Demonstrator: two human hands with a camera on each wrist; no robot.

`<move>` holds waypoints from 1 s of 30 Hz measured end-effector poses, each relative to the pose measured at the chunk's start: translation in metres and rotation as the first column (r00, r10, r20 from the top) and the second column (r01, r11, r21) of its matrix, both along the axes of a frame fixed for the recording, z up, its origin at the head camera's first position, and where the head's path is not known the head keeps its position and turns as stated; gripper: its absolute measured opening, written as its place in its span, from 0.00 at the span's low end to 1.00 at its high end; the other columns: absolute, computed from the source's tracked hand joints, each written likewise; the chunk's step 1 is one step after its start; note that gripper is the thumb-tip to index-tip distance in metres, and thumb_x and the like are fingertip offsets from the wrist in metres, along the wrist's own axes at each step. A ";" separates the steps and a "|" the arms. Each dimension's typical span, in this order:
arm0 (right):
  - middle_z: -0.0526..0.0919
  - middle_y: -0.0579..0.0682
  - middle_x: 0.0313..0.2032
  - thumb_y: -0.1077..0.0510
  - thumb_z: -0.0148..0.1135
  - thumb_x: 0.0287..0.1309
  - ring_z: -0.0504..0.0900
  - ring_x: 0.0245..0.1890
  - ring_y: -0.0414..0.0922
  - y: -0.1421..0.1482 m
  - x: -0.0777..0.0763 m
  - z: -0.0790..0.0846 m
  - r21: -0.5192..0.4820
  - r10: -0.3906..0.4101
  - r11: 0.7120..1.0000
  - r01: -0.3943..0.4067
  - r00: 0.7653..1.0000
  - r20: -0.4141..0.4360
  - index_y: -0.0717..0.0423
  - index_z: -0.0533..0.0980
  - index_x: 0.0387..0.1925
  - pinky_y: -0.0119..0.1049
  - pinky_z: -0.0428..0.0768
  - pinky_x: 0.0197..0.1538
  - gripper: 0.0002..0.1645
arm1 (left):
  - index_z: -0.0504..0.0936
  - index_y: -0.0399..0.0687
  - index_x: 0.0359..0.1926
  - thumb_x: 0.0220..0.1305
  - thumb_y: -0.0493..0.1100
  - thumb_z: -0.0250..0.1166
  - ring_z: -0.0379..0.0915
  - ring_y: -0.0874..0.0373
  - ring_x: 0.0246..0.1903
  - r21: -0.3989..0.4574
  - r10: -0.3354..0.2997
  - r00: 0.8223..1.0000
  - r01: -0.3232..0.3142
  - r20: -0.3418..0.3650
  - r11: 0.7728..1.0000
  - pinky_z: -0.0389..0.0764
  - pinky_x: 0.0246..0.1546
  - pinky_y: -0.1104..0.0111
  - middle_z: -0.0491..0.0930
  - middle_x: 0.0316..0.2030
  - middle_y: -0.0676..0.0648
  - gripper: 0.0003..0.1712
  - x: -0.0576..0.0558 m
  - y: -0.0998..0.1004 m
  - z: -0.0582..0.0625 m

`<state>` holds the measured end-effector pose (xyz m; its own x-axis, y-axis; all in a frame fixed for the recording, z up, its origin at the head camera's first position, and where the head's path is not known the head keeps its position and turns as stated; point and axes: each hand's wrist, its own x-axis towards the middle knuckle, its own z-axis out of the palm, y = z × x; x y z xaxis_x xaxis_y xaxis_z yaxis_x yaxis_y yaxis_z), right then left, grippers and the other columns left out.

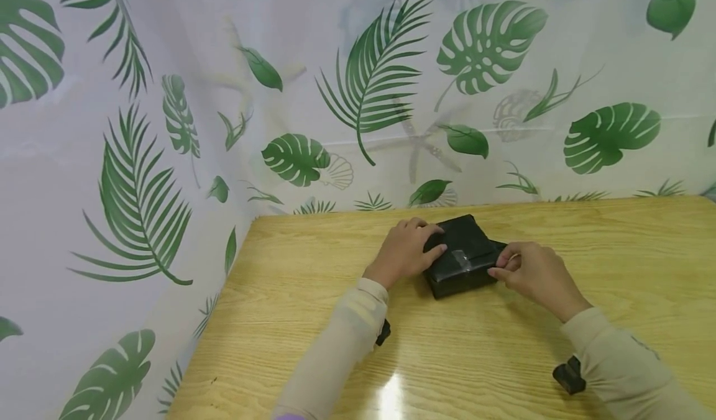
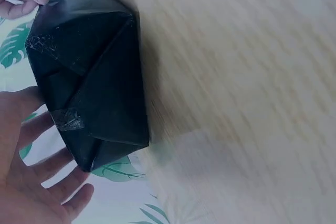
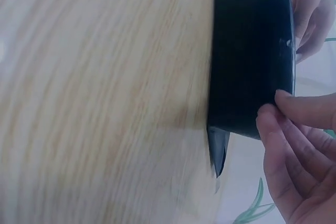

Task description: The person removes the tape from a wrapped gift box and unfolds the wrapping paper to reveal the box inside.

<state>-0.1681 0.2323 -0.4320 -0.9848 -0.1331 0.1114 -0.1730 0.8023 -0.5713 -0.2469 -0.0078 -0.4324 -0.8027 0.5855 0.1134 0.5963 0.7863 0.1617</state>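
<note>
A box wrapped in black sheet material [image 1: 461,255] lies on the wooden table, with a strip of clear tape across its top. My left hand [image 1: 405,252] rests on its left side, fingers spread along the top edge. In the left wrist view the folded end [image 2: 110,87] of the wrapped box shows another piece of clear tape. At the opposite end my right hand [image 1: 537,277] pinches the black wrapping between thumb and forefinger. A loose pointed flap [image 3: 218,150] of wrapping sticks out low at that end in the right wrist view.
The light wooden table [image 1: 291,320] reaches back to a white curtain [image 1: 386,97] printed with green leaves, which also hangs along the left side. Black wrist devices [image 1: 569,375] show beside both sleeves.
</note>
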 end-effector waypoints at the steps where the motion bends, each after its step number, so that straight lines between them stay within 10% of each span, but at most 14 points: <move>1: 0.84 0.44 0.24 0.56 0.74 0.58 0.80 0.23 0.41 0.000 0.000 -0.001 -0.001 0.000 1.000 0.000 1.000 -0.009 0.56 0.81 0.28 0.42 0.77 0.29 0.10 | 0.77 0.60 0.68 0.77 0.60 0.54 0.70 0.50 0.62 -0.007 0.009 1.000 -0.009 -0.013 1.000 0.74 0.62 0.57 0.74 0.63 0.47 0.25 0.002 0.000 0.000; 30: 0.86 0.65 0.44 0.59 0.55 0.73 0.87 0.31 0.49 0.006 -0.010 0.000 -0.100 0.027 0.995 -0.029 0.999 -0.019 0.72 0.79 0.56 0.43 0.82 0.29 0.21 | 0.81 0.60 0.63 0.80 0.50 0.49 0.74 0.56 0.41 0.042 0.087 0.996 -0.085 -0.033 0.995 0.77 0.41 0.62 0.76 0.45 0.50 0.20 0.036 -0.004 0.003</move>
<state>-0.1784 0.2379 -0.4320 -0.9786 -0.1475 0.1432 -0.2054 0.7357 -0.6455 -0.2113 -0.0116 -0.4290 -0.8451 0.5088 0.1642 0.5326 0.8280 0.1752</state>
